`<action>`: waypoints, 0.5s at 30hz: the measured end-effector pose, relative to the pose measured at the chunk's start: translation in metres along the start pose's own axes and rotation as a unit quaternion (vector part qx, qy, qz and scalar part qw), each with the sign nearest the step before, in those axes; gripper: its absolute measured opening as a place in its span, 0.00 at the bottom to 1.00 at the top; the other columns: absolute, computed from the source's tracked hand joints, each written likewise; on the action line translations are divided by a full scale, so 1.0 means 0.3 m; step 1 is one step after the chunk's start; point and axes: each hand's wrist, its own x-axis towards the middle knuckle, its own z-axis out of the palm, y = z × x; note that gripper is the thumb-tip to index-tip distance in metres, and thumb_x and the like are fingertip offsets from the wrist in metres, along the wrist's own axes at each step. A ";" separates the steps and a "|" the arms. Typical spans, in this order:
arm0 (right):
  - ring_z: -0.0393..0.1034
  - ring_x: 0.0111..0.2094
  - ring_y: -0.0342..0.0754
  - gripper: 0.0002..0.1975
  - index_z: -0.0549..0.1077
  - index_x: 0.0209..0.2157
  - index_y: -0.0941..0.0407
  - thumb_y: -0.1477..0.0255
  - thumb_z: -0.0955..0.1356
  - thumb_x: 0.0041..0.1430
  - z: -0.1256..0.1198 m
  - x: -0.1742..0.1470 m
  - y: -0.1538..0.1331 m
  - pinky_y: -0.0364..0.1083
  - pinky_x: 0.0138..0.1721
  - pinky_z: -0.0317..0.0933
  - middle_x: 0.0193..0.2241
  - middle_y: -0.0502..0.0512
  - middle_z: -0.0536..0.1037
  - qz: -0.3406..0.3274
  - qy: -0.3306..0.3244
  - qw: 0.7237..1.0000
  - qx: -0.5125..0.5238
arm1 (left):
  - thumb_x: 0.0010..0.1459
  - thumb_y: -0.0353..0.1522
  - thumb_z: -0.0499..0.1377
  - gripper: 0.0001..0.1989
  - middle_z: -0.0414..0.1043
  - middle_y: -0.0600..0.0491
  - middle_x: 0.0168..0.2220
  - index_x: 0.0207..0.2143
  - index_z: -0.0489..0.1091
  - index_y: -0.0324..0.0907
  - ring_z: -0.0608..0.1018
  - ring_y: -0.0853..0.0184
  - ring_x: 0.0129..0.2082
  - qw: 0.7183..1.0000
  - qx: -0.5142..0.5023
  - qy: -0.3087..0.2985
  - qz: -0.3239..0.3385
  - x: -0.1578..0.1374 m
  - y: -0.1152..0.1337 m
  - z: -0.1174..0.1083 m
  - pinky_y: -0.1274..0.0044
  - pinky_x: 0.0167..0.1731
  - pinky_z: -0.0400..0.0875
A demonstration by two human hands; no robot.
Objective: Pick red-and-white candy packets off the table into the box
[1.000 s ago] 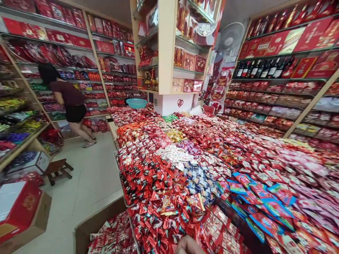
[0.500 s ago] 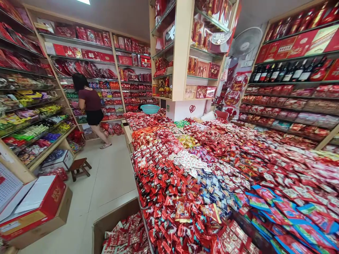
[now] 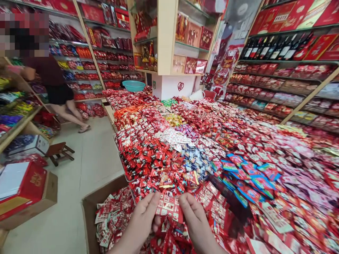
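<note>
Between my two hands is a flat red-and-white checked candy packet, held by its left and right ends. My left hand pinches the left end between thumb and fingers. At the opposite end, my right hand grips it the same way. Right below the packet lie red wrapped candies, partly covered by my wrists. Similar checked packets lie just right of my right hand. A cardboard box full of such packets stands to the left, partly behind my left forearm.
A long display of wrapped candies stretches ahead and right, around a white pillar. A turquoise basin sits at its far left. A person is in the left aisle, near a wooden stool and a red box.
Both my hands have come into view from below, holding the checked packet. My view has tilted down and turned right. The person in the aisle appears closer to the left edge.
</note>
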 end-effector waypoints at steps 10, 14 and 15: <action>0.54 0.20 0.38 0.18 0.65 0.34 0.57 0.57 0.66 0.50 -0.058 -0.052 -0.009 0.38 0.21 0.49 0.20 0.44 0.63 -0.009 -0.040 0.999 -0.027 | 0.43 0.50 0.57 0.20 0.58 0.63 0.14 0.23 0.63 0.42 0.62 0.75 0.15 0.999 0.032 -0.019 0.026 0.011 -0.015 0.011 0.85 0.13 0.56; 0.53 0.21 0.37 0.16 0.63 0.34 0.56 0.61 0.68 0.49 -0.145 -0.102 -0.020 0.38 0.22 0.49 0.21 0.45 0.63 -0.011 -0.090 0.995 -0.032 | 0.39 0.54 0.56 0.24 0.60 0.61 0.13 0.21 0.66 0.41 0.62 0.76 0.15 0.996 0.075 -0.047 0.006 0.005 -0.030 -0.018 0.86 0.14 0.57; 0.53 0.21 0.37 0.13 0.63 0.33 0.56 0.63 0.67 0.50 -0.178 -0.111 -0.029 0.38 0.23 0.49 0.21 0.45 0.62 -0.018 -0.079 0.995 -0.064 | 0.39 0.54 0.56 0.24 0.61 0.61 0.13 0.20 0.67 0.41 0.62 0.76 0.14 0.995 0.088 -0.056 -0.002 0.006 -0.036 -0.025 0.86 0.14 0.56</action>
